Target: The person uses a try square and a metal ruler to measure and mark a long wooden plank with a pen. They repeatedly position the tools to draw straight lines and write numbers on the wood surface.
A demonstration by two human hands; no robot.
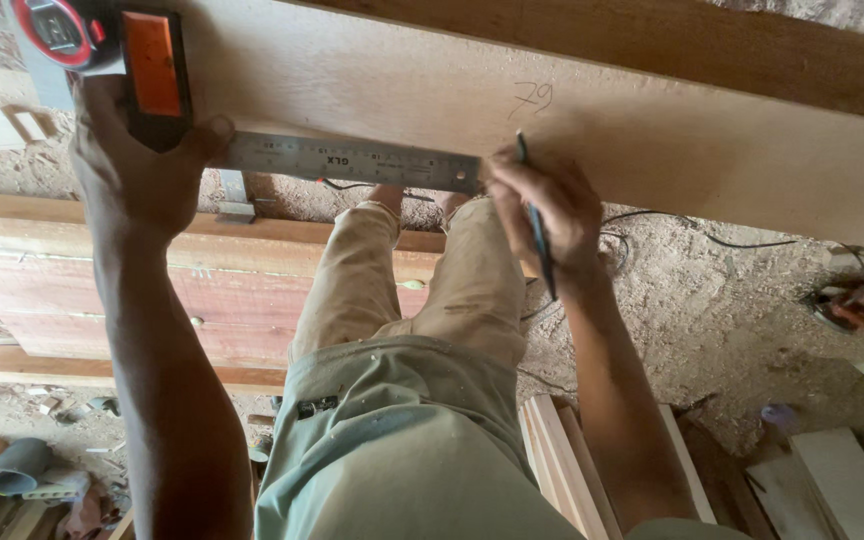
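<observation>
Upper left of frame: left hand (137,165) clamps try square (252,130) flat on plywood board (652,120). Centre: right hand (542,215) pinches pencil (535,225) at blade's end. Risk: loose thumb pressure lets the square pivot, skewing the line.

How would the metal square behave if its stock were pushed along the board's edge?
The metal square looks stiff: its steel blade lies flat and straight across the board. It would likely slide easily, since the left hand presses the black-and-orange stock against the edge. Probably light, one hand steadies it while the right hand holds a pencil.
</observation>
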